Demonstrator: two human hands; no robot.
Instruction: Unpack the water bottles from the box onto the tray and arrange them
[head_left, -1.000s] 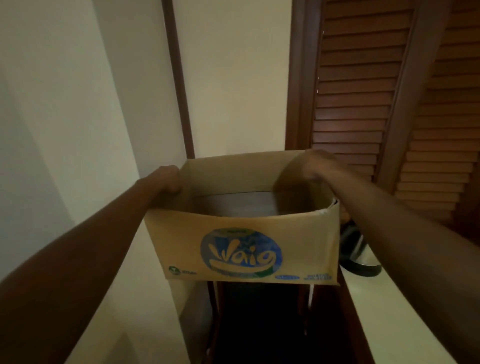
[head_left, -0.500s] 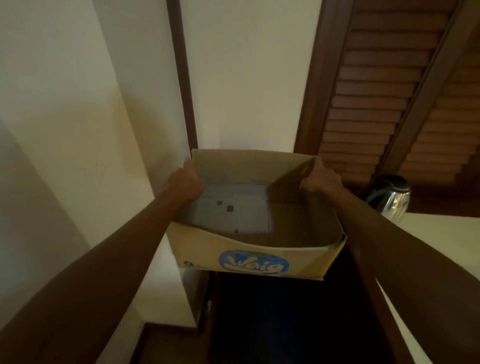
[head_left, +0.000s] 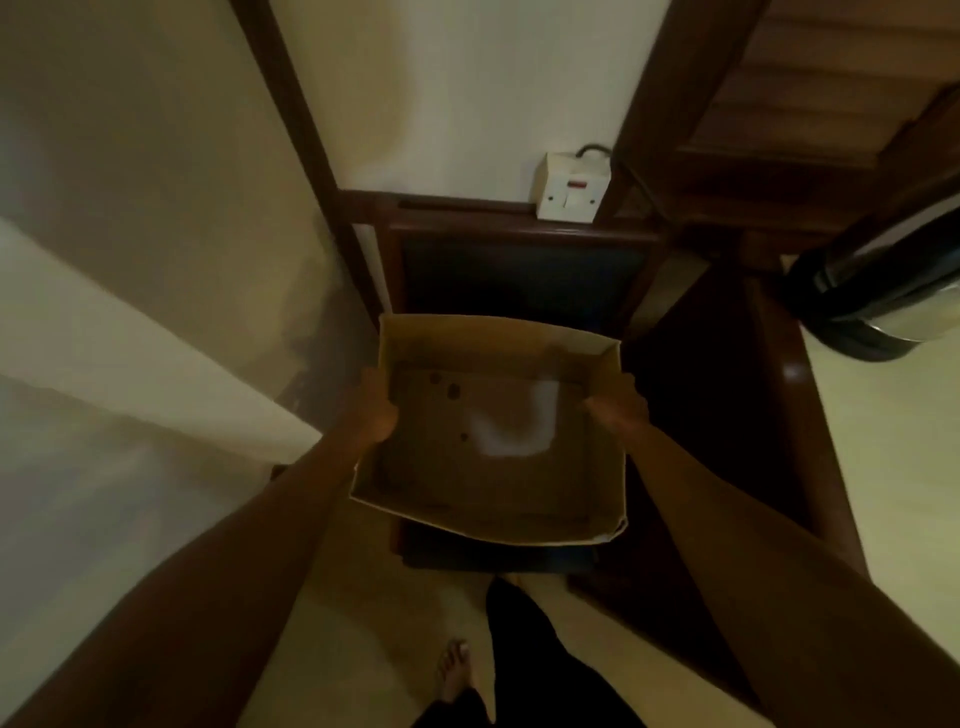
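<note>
I look straight down into a brown cardboard box (head_left: 498, 499) that is open at the top and holds no bottles; only a pale patch and a few dark spots mark its floor. My left hand (head_left: 376, 410) grips the box's left wall. Its right wall is held by my right hand (head_left: 618, 408). The box hangs low, above a dark gap between wooden furniture. No water bottles and no tray are in view.
A steel kettle (head_left: 878, 296) stands on the pale counter (head_left: 893, 467) at the right. A white wall socket (head_left: 569, 189) sits behind the dark wooden frame (head_left: 519, 234). A pale wall runs along the left. My bare foot (head_left: 454, 670) is on the floor below.
The box has come down from chest height toward the floor, and my view has tilted downward, so its printed front is out of sight and its inside shows.
</note>
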